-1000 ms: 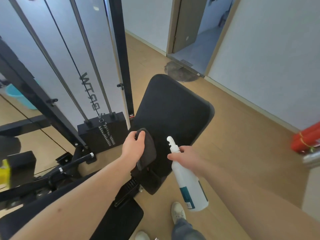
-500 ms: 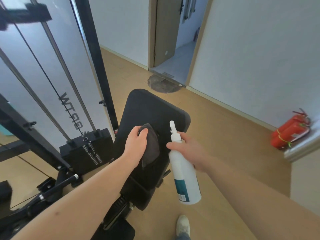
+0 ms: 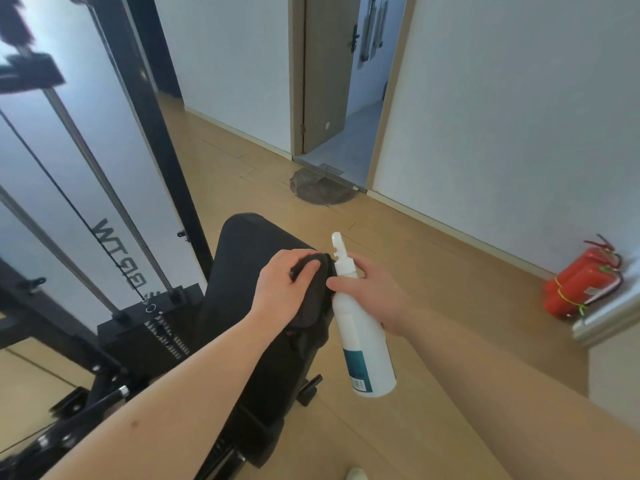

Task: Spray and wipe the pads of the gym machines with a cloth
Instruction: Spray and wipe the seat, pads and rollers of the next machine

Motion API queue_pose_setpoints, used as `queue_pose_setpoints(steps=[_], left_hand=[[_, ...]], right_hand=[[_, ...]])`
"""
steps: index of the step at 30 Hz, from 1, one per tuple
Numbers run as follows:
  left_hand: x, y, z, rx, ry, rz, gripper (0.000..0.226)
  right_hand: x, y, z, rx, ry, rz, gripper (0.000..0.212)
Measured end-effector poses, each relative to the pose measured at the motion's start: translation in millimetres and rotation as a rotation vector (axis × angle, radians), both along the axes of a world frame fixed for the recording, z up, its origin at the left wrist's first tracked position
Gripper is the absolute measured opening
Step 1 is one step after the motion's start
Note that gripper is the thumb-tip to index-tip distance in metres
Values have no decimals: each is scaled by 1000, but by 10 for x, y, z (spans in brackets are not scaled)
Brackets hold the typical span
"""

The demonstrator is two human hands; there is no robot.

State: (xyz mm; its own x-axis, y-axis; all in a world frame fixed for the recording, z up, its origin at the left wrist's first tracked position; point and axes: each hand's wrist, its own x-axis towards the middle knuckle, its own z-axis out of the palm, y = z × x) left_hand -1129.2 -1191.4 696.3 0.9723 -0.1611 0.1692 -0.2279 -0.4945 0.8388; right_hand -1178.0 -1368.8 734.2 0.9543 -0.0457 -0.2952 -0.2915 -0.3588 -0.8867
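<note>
Cloth (image 3: pixel 312 304), dark, perhaps grey, under left hand (image 3: pixel 284 289)

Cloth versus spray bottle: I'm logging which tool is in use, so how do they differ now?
The cloth is dark and limp, the spray bottle white and rigid. The cloth lies on the pad under the left hand; the spray bottle is beside it in the right hand. One hand holds each.

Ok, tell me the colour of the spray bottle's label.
The label is teal, on the white spray bottle in the right hand; head view.
</note>
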Motion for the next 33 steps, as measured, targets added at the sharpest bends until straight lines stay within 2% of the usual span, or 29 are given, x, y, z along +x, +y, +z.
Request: queue_pose_setpoints(steps=[5,10,12,15,17,21,23,25,28,30,33], left_hand=[[242,-192,74,134,-152,102,30],[451,-310,66,302,-132,240,33],[470,-342,48,370,-179,257,26],[436,-370,-6,466,-356,201,15],[380,-356,-94,517,-433,155,23],[169,-357,-205,615,-389,15,47],[99,-373,-257,678,-481,-122,51],[109,-412,-302,665,-549,-239,53],[243,-453,-317,573,-536,-259,48],[329,-409,-326,572,-548,-294,47],[459,-313,-363,587,-579,-361,49]], right_hand=[[308,-250,-19,-52,-29,36,60],[577,-484,-51,-84,-42,82,64],[664,-553,-61,-89,-44,111,63],[780,-639,-62,-56,-43,147,61],[848,-678,-66,-43,-44,174,60],[988,-741,-90,-3,-36,223,55],[1058,-770,-124,20,-42,246,49],[1124,-790,-165,30,-61,268,41],[1227,-801,-206,19,-76,284,35],[1301,-791,-229,-1,-66,301,35],[1419,-756,-241,-50,-46,353,48]])
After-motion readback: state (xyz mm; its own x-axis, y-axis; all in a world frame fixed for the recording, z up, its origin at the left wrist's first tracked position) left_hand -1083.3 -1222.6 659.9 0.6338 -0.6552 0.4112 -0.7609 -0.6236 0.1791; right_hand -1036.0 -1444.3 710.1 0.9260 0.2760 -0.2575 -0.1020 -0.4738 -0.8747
